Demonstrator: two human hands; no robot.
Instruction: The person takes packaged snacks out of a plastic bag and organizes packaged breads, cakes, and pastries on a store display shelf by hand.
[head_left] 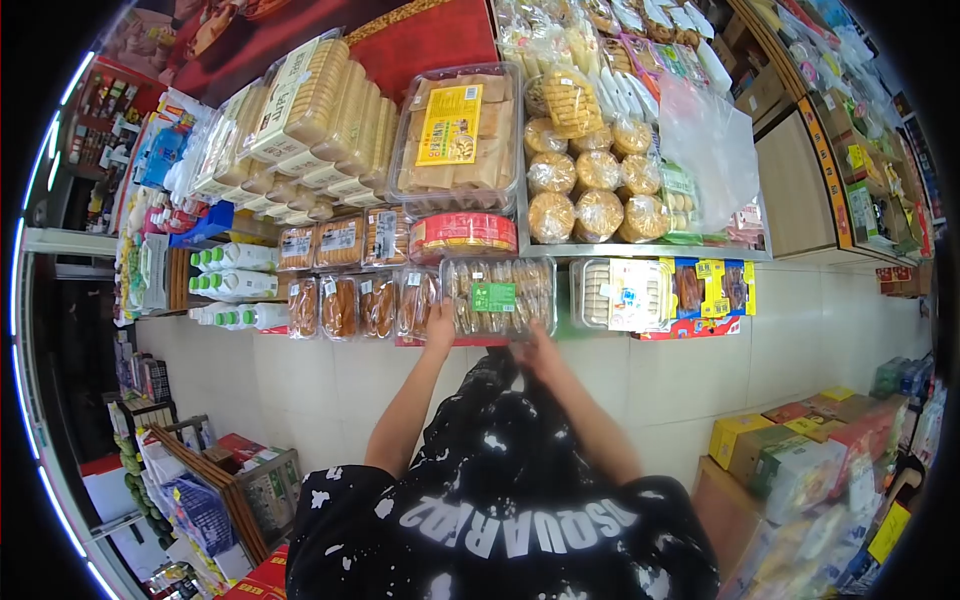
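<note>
A clear plastic box of wrapped biscuits (530, 290) with a green label lies at the front of the display. My left hand (440, 326) is closed on its front left corner. At the front right corner, my right hand (537, 350) holds the box's lower edge; it is slightly blurred and its fingertips are partly hidden. Left of the box, close to my left hand, is a clear pack of brown pastries (414, 290). Just behind the box stands a round red tin (463, 235). A clear box of pale round biscuits (594, 292) sits to the right.
Behind stand a large tub with a yellow label (450, 125), stacked biscuit trays (310, 120) and a metal-edged bin (650, 247) of bagged round cakes (600, 170). White bottles (240, 285) are at the left. Cartons (800, 460) are stacked on the right, beyond the tiled floor (640, 390).
</note>
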